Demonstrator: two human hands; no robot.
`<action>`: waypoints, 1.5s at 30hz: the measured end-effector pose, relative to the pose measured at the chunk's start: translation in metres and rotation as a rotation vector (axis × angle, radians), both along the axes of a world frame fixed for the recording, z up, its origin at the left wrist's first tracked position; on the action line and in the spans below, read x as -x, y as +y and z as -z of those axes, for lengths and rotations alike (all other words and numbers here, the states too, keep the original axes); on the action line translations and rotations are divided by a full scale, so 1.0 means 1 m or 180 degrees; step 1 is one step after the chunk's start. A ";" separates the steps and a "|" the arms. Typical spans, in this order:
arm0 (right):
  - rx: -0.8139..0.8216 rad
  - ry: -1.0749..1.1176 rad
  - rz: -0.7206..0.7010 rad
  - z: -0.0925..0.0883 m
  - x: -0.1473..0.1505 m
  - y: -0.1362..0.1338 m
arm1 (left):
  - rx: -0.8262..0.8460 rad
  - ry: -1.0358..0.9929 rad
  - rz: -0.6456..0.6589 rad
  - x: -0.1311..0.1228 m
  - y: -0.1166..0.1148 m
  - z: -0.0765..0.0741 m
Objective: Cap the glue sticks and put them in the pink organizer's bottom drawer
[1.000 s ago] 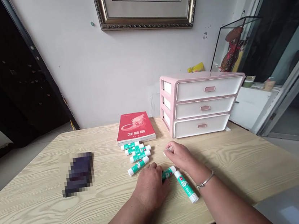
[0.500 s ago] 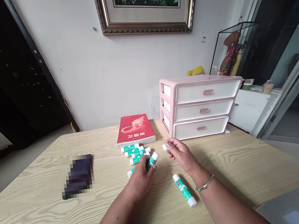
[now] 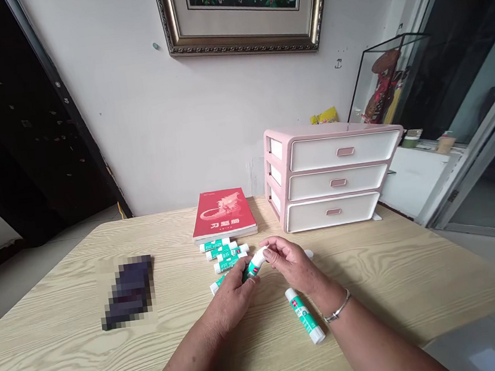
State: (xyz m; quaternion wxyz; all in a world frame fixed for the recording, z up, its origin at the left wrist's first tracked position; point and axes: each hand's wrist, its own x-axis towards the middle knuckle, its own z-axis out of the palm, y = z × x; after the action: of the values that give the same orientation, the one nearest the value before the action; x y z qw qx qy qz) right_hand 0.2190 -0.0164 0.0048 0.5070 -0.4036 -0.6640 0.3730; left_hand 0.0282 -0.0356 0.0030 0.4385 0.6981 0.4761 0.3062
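Observation:
My left hand (image 3: 235,289) is closed round a green-and-white glue stick (image 3: 251,269), tilted with its white end up and to the right. My right hand (image 3: 290,261) pinches a small white cap (image 3: 262,253) at that upper end. The fingers partly cover the cap, so I cannot tell how firmly it sits. Under and behind my left hand lie several more glue sticks (image 3: 226,251), some overlapping. One separate glue stick (image 3: 306,317) rests on the table below my right hand. A small white piece (image 3: 309,254) shows just past the right hand, mostly hidden.
Behind the glue sticks a red book (image 3: 224,212) lies on the wooden table (image 3: 183,362). A pink-and-white drawer unit (image 3: 337,180) stands at the back right, a yellow packet (image 3: 324,116) behind it. On the left is a dark pixelated patch (image 3: 129,290).
My right hand has moved left with the white cap, from apart to touching the glue stick's upper end. A white piece now shows beside that hand. My left hand keeps its hold.

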 end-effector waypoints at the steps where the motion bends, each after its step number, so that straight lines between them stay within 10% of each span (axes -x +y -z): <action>1: -0.0026 -0.0018 -0.0019 0.000 0.000 0.000 | 0.0007 -0.0012 0.0013 0.000 0.000 0.000; 20: -0.0299 -0.0197 -0.0554 0.000 0.015 -0.014 | 0.0070 -0.0697 -0.0205 0.000 -0.002 -0.009; 45: -0.0179 0.0858 0.1610 -0.016 -0.028 0.007 | 0.0117 -0.0332 -0.0670 0.003 -0.009 -0.020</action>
State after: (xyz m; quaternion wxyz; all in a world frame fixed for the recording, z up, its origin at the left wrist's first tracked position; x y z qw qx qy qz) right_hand 0.2470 -0.0099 0.0207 0.6786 -0.4890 -0.4790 0.2664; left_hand 0.0254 -0.0450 0.0226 0.4408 0.6192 0.5288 0.3776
